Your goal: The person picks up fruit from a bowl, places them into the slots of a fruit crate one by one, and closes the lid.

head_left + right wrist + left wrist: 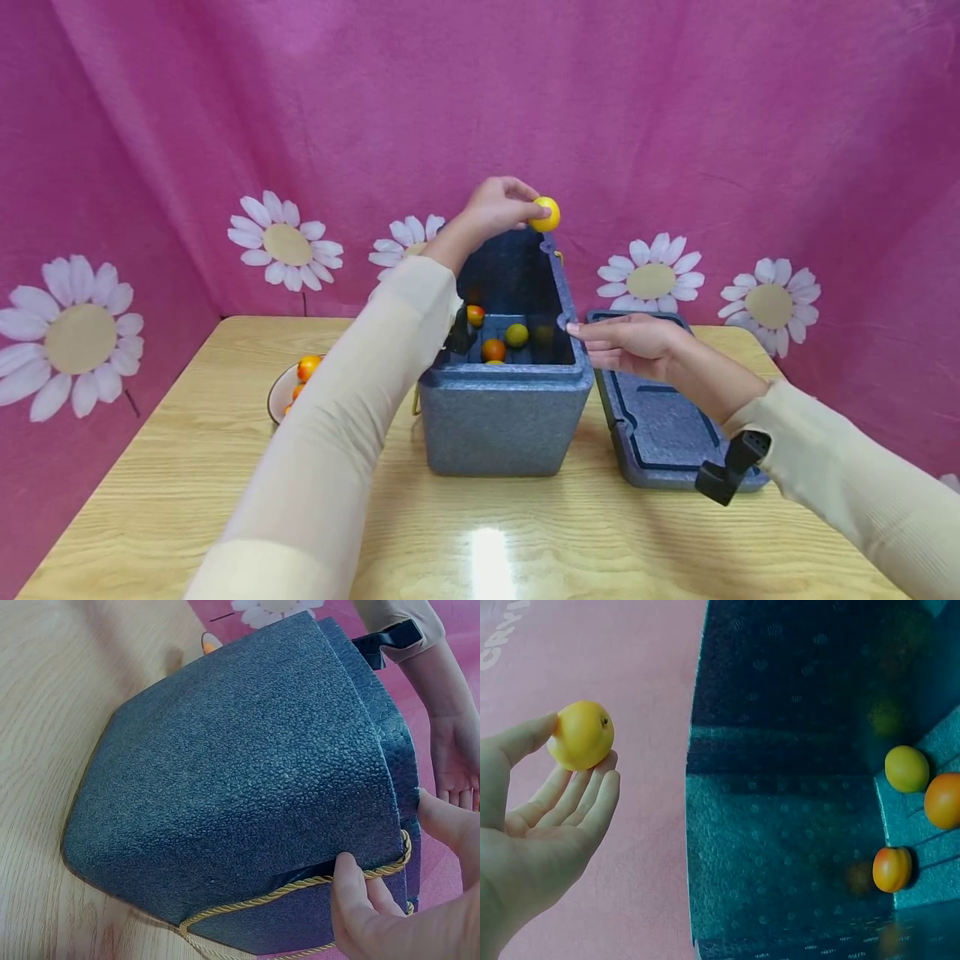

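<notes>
In the head view my left hand (501,207) is raised above the far end of a grey foam box (502,425). It pinches a round yellow fruit (583,735) between thumb and fingers, just outside the box wall in the left wrist view. Inside the box lie a green-yellow fruit (517,335), an orange fruit (492,350) and a red-yellow fruit (476,316). My right hand (637,340) grips the box's right rim, thumb on the top edge. Its fingers touch the outer wall by a gold cord (300,885).
The box's grey lid (663,425) lies on the wooden table (225,500) to the right. To the left, partly behind my left sleeve, a white bowl (279,392) holds red-orange fruit (308,367). A pink curtain (480,100) with white flowers hangs behind.
</notes>
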`<action>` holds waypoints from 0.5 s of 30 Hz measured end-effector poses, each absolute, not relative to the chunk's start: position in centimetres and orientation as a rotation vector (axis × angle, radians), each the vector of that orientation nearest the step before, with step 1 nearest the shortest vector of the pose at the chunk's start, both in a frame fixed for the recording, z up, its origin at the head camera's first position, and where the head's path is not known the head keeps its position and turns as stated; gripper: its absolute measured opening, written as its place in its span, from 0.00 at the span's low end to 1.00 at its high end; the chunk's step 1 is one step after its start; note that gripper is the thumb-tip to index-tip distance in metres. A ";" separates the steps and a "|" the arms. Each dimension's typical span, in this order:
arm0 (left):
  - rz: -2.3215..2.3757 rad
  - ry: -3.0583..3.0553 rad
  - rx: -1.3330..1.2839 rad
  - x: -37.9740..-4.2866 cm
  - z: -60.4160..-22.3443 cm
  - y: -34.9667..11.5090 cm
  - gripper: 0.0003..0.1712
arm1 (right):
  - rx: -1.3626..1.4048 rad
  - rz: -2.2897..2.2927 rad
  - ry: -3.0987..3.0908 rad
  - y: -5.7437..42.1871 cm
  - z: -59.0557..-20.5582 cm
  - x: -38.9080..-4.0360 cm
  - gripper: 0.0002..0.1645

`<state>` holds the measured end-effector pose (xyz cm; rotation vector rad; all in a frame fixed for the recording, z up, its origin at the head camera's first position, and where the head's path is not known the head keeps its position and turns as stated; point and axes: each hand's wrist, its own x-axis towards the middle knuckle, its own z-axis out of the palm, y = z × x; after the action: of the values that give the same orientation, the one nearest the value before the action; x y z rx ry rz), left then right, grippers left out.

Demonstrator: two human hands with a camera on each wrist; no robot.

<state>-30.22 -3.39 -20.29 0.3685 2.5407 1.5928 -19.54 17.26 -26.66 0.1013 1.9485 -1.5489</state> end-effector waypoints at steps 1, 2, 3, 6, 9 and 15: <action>1.586 2.548 0.368 -30.4 -20.3 -3.5 0.23 | 0.101 -1.550 1.951 17.2 -26.7 -19.6 0.49; 1.583 2.550 0.363 -30.5 -20.3 -3.5 0.23 | 0.100 -1.549 1.954 17.2 -26.7 -19.6 0.49; 1.583 2.550 0.354 -30.6 -20.3 -3.6 0.23 | 0.099 -1.550 1.954 17.2 -26.7 -19.6 0.49; 1.598 2.541 0.314 -31.0 -20.1 -4.0 0.23 | 0.098 -1.556 1.954 17.1 -26.8 -19.6 0.48; 1.623 2.521 0.266 -31.3 -20.0 -4.2 0.23 | 0.100 -1.559 1.954 16.9 -26.8 -19.6 0.48; 1.555 2.543 0.222 -31.4 -20.4 -4.6 0.23 | 0.099 -1.554 1.962 16.7 -26.8 -19.6 0.48</action>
<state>-31.45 -4.57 -20.43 0.2221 2.5431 1.5547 -19.62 16.74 -26.83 0.0991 1.9623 -1.5536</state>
